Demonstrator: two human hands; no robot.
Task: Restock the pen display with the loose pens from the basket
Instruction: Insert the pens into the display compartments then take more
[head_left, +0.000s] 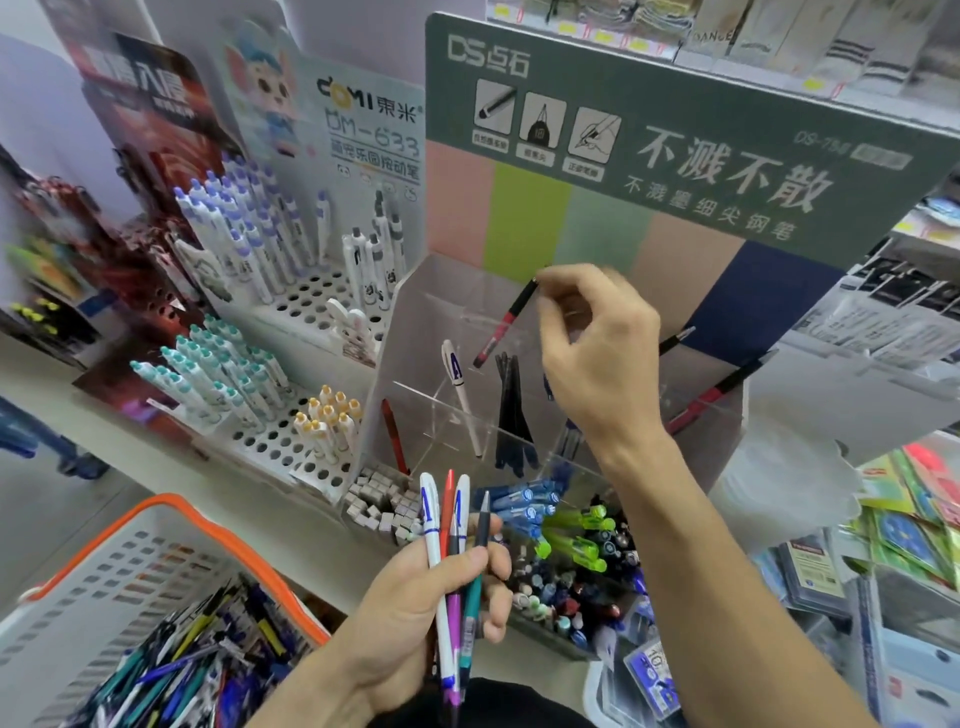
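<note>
Pinching the black top end of a red pen (503, 323), your right hand (597, 353) holds it over the clear display (415, 322); the pen's long axis runs on a slant, top end up and to the right at your fingertips, tip down and to the left, hanging above the compartments without touching them. Just below that grip, in the display, stand one white pen (460, 395) with a blue mark, leaning with its tip down, and a dark bunch (511, 415) whose number you cannot tell; one red pen stands lower left of them, and two red-and-black pens lean to the right of your wrist. Your left hand (415, 613) is curled round a bundle (454, 561) of five pens, thumb across them, all roughly upright with top ends up: two white with blue marks, one orange-red, one purple-bodied, one teal-bodied with a grey point. Down-left of that grip sits the basket (166, 512), orange-rimmed, heaped with loose pens too many to count. The green card (649, 130) behind your right hand reads "DS", "不溅不散" and "DS-78", the rest blurred. The white card (374, 135) to the left reads "DOMI 東米" and "DM-633".
</note>
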